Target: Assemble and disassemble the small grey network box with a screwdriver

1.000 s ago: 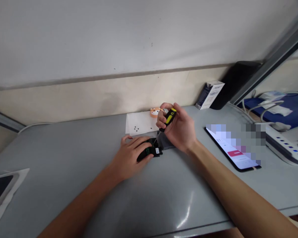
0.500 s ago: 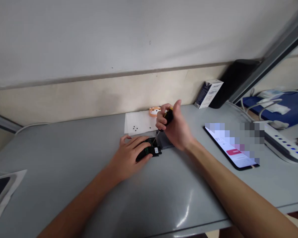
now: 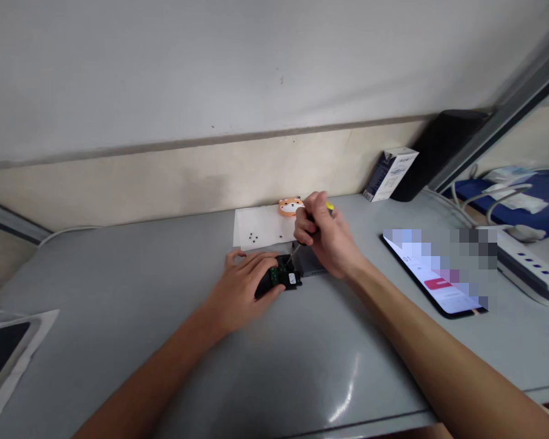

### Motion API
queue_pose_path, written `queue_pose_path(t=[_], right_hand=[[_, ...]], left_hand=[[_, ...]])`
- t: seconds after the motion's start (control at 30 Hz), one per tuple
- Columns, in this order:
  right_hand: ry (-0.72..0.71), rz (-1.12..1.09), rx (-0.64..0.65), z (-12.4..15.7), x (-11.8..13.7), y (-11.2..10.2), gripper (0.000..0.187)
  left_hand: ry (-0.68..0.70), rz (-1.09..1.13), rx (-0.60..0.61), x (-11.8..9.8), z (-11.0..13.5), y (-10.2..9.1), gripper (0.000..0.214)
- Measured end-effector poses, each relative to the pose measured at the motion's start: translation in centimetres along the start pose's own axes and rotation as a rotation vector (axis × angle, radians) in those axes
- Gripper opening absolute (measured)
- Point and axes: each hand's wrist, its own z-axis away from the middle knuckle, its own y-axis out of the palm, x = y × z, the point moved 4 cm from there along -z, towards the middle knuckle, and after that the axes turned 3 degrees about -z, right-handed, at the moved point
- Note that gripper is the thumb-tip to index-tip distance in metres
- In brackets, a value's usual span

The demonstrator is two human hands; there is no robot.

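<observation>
My left hand (image 3: 247,286) is closed over a small opened black electronic device (image 3: 291,280) lying on the table, its green circuit board and a white label showing. My right hand (image 3: 322,228) is wrapped round a screwdriver (image 3: 330,207) with a black and yellow handle. The thin shaft slants down to the left, into the open part of the device; its tip is hard to make out. Beside the device, partly under my right hand, lies a dark grey flat box (image 3: 311,262). Several tiny dark screws (image 3: 253,236) rest on white paper (image 3: 265,222) behind.
An orange and white animal-face item (image 3: 291,207) sits at the paper's back edge. To the right are a phone (image 3: 432,274), a blue and white carton (image 3: 390,174), a black cylinder (image 3: 432,155) and a power strip (image 3: 526,268). A dark-screened tablet-like thing (image 3: 2,350) lies at left.
My right hand has turned about the screwdriver, its thumb folding down from raised to wrapped over the handle. My left hand stays on the device. The whole view has shifted slightly.
</observation>
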Motion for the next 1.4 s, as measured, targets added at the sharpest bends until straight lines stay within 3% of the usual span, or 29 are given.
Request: queue_pose_path(t=[0.17,0.27,0.43,0.53,0.7,0.93,1.23,1.4], right_hand=[[0.118,-0.164,0.041,0.22,-0.02,0.14,0.035],[0.116,-0.130,0.036,0.41,0.03,0.14,0.046],[-0.009,0.056,-0.037,0.09,-0.09,-0.20,0.061],[-0.042,0.063,-0.026,-0.09,-0.08,-0.18,0.055],[0.081,-0.135,0.021,0.14,-0.15,0.00,0.032],[0.075,-0.118,0.007,0.15,-0.63,0.10,0.048],[0.024,-0.094,-0.007,0.09,-0.73,0.20,0.048],[0.082,-0.126,0.010,0.29,-0.44,0.53,0.046]], left_hand=[[-0.017,-0.001,0.008,0.03,-0.04,-0.01,0.019],[0.019,-0.038,-0.005,-0.11,0.01,-0.06,0.018],[0.054,-0.064,-0.020,-0.19,0.05,-0.08,0.020],[0.057,-0.064,-0.017,-0.19,0.04,-0.08,0.019],[0.036,-0.061,-0.012,-0.14,0.05,-0.06,0.019],[0.035,-0.059,-0.009,-0.30,0.01,-0.20,0.018],[-0.001,-0.040,0.002,-0.15,0.01,-0.11,0.023],[-0.009,-0.027,0.002,0.00,0.06,0.02,0.022]])
